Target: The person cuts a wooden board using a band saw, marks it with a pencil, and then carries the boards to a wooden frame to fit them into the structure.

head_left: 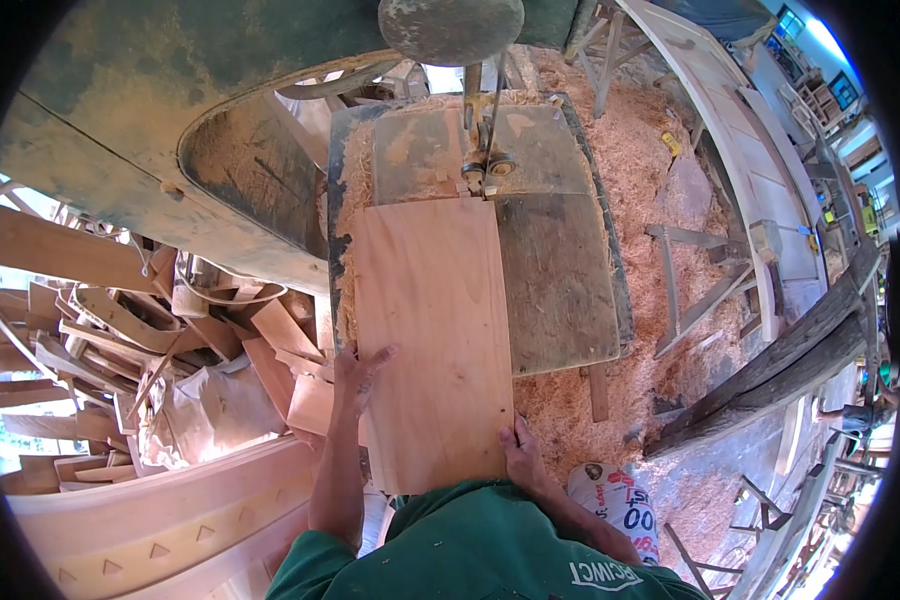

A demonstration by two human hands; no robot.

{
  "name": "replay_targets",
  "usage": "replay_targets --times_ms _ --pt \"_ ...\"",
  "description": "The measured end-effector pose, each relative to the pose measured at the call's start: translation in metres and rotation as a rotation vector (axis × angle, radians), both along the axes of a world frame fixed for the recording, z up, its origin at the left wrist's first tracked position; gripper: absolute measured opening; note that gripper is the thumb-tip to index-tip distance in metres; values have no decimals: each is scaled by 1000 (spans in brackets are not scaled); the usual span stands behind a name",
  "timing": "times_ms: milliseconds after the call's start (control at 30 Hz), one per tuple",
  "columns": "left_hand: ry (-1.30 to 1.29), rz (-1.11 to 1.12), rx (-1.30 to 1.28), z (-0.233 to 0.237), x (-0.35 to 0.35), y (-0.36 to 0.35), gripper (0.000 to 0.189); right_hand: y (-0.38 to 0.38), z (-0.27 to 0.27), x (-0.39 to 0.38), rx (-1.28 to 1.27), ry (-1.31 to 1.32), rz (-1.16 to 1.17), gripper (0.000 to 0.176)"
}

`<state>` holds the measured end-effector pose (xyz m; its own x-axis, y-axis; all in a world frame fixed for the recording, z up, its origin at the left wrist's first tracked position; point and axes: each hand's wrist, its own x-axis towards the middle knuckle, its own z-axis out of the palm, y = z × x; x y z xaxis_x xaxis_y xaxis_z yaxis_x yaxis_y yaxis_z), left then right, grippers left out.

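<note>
A wide, flat wooden board [435, 330] lies on the saw table [560, 280], its near end reaching back to my green shirt. My left hand [358, 375] holds the board's left edge, thumb laid over the top face; its other fingers are partly hidden. Close to the near right corner, my right hand [522, 450] grips the right edge, with some fingers out of sight under the wood. The board's far end is at the blade guide [486, 168] of a band saw, near its right corner. The blade's contact with the wood is too small to make out.
The saw's large dusty green body [170, 110] rises at the left and above. Wood offcuts [120, 340] pile up at left. Sawdust [630, 200] covers the floor. A printed white sack [618, 505] stands near my right arm; a thick timber [770, 350] slants at right.
</note>
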<state>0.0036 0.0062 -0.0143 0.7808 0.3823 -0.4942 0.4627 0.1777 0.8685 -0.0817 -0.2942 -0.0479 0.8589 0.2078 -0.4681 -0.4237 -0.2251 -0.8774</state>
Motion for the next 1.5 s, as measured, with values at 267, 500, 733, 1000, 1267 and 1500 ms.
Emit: replay_targets --times_ms 267,500,733,1000,1267,1500 --pt "-1 -15 16 28 5 -8 56 2 8 4 47 57 -5 51" --pt "77 -32 108 31 6 -8 57 3 14 6 51 42 1 53" --pt "41 -43 87 9 3 0 59 1 9 5 22 14 28 51" --pt "35 -20 104 -2 -17 -8 50 -6 4 -9 31 -11 2 46" --pt "26 -208 686 -2 -55 -68 67 -57 23 -28 -63 -83 -100 37" --pt "-106 -88 774 -31 -103 -130 72 -102 7 -52 33 -57 -209 37"
